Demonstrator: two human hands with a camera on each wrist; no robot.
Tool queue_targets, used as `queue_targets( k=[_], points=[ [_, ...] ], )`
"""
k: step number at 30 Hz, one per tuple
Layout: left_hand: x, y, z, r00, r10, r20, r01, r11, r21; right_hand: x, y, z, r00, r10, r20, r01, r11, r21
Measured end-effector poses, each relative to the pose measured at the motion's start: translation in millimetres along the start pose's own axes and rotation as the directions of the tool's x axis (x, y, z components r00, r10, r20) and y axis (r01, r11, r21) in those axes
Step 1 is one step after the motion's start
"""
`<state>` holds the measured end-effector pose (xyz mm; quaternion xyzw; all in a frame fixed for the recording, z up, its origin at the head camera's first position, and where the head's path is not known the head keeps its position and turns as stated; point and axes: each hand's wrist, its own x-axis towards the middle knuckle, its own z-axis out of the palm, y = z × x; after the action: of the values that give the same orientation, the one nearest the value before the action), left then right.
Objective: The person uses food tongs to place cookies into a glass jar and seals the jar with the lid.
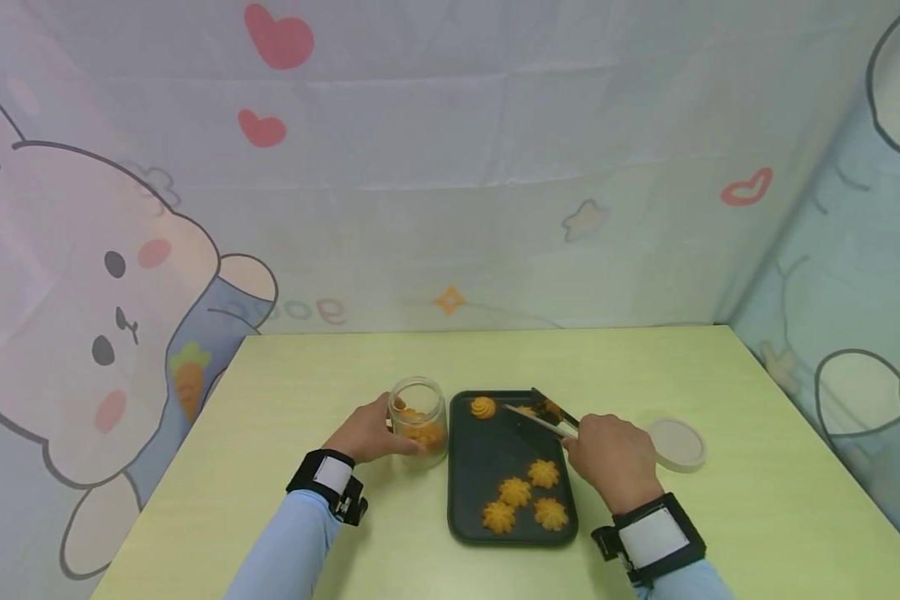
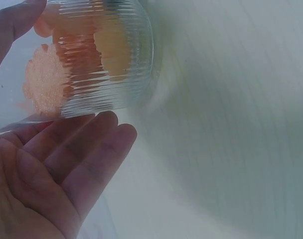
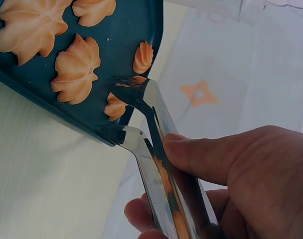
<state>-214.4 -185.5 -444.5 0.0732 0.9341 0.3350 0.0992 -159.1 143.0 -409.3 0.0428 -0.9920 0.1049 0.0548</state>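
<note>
My left hand [image 1: 375, 430] grips a clear glass jar [image 1: 435, 400] from its left side, thumb at the front and fingers behind. Inside the jar lie several golden piped cookies [image 2: 47, 82], seen through its ribbed wall in the left wrist view. With my right hand [image 1: 617, 458] I hold metal tongs [image 3: 154, 184] between thumb and fingers. The tongs' arms are spread, their tips at the back right corner of the dark baking tray [image 1: 487, 462]. A small cookie [image 3: 114, 106] shows between the tips. Another swirled cookie [image 1: 483, 407] sits in the back left corner.
Several flower-shaped cookies [image 1: 515, 492] lie on the tray's front half. A round white lid [image 1: 677, 444] rests on the pale yellow-green table [image 1: 765, 508], to the right of my right hand. Behind the table's back edge hangs a printed cloth [image 1: 435, 242].
</note>
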Motion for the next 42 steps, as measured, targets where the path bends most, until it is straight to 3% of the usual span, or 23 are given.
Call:
queue_targets(
  k=[12,27,42],
  points=[
    [0.6,-1.9,1.1,1.000,0.009,0.008,-0.009,0.999,-0.034,-0.9,-3.3,4.8,0.999,0.005,-0.032,-0.004,1.000,0.003],
    [2.2,-2.2,0.4,1.000,0.009,0.008,-0.008,1.000,-0.009,-5.1,-3.2,6.2,0.991,-0.055,-0.125,0.051,0.998,-0.035],
    [1.9,-2.6,-0.7,1.000,0.009,0.014,-0.009,1.000,-0.012,-10.3,-5.0,5.5,0.994,-0.062,-0.091,0.058,0.998,-0.038]
  ],
)
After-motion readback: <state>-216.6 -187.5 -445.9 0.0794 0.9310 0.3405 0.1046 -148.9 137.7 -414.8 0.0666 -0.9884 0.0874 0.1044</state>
